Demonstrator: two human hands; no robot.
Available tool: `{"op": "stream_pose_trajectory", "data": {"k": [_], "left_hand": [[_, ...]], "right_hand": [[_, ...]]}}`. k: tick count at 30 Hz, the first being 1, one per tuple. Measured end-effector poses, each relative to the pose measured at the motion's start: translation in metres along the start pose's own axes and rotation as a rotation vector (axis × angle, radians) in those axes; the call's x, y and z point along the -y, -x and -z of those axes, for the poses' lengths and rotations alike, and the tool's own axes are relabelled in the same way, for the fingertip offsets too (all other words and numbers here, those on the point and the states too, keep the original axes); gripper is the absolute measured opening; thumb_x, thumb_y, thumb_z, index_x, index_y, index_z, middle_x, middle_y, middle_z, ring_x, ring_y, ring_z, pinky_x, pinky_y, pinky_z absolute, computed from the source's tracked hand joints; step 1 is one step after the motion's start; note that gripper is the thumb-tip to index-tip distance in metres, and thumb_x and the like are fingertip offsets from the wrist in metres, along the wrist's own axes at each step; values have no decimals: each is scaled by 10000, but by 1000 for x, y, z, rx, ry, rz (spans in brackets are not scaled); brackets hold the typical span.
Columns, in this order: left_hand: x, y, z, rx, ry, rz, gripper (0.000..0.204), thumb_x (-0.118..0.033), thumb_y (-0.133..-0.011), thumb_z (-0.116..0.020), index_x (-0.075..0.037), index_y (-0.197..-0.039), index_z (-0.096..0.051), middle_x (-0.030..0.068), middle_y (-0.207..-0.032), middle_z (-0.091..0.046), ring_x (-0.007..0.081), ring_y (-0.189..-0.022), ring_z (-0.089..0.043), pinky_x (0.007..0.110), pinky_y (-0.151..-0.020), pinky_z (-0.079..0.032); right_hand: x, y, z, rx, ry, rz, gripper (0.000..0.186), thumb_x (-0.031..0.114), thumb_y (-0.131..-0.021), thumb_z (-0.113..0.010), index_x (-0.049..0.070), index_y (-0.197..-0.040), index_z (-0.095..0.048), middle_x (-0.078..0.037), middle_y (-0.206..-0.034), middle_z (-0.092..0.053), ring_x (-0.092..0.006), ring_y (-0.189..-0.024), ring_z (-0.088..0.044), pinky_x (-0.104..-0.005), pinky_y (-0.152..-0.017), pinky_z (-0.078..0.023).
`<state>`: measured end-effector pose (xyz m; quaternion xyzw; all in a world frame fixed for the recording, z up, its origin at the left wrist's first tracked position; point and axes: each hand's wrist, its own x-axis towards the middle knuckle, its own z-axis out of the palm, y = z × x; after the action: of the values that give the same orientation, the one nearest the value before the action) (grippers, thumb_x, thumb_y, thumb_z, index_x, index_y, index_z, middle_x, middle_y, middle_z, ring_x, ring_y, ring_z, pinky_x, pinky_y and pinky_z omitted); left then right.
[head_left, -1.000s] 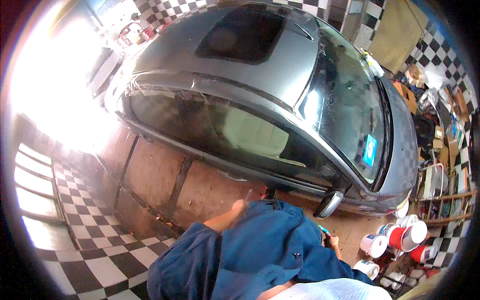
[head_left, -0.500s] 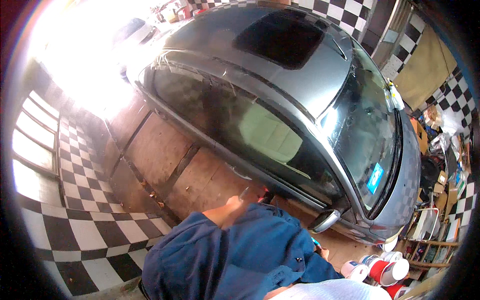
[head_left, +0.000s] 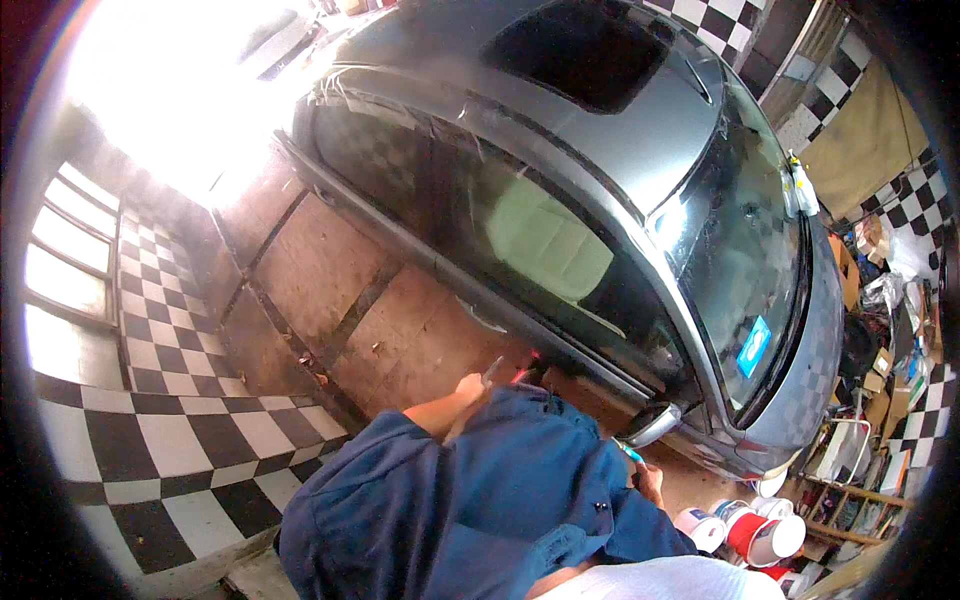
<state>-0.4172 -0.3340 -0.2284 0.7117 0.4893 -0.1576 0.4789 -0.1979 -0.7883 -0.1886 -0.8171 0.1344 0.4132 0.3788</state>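
Observation:
My left hand point(head_left: 468, 390) is closed on a thin grey stick-like thing point(head_left: 492, 370) whose kind I cannot make out. It is in front of the blue clothing, low beside the car door. A dark object with a red glow point(head_left: 520, 377) sits just right of it, partly hidden by the clothing. My right hand point(head_left: 652, 482) is closed round a slim teal thing point(head_left: 630, 452), close to the car's side mirror point(head_left: 655, 428). Most of its fingers are hidden by the sleeve. The grey car point(head_left: 640, 150) stands along my front, its doors and windows shut.
White and red buckets point(head_left: 775, 538) stand at lower right by a wooden ladder-like frame point(head_left: 850, 515). Boxes and plastic clutter point(head_left: 885, 370) line the right wall. A black-and-white checkered wall point(head_left: 150, 430) is at left, above brown floor point(head_left: 320, 280). Strong glare fills the upper left.
The view has shifted, so the car sits slightly higher and further right. My left hand has risen slightly in view. More of my right hand and the teal thing shows.

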Motion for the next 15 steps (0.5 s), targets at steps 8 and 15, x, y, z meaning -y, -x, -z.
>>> {"op": "stream_pose_trajectory", "data": {"k": [8, 15], "left_hand": [[29, -40, -13, -8, -91, -23, 439, -423, -801, -556, -3, -920, -600, 215, -860, -636, 359, -847, -620, 445, -722, -486], [65, -55, -28, 44, -9, 70, 325, -348, -849, -571, -24, -834, -594, 127, -703, -625, 245, -621, -606, 368, -557, -478]], "right_hand": [[-1, -14, 3, 12, -51, 75, 243, 292, -845, -591, 60, -771, -577, -48, -588, -543, -104, -448, -471, -250, -387, -360], [-2, 9, -3, -31, -101, -75, 270, 302, -829, -618, 61, -718, -567, -46, -584, -544, -104, -418, -450, -255, -351, -347]]}}
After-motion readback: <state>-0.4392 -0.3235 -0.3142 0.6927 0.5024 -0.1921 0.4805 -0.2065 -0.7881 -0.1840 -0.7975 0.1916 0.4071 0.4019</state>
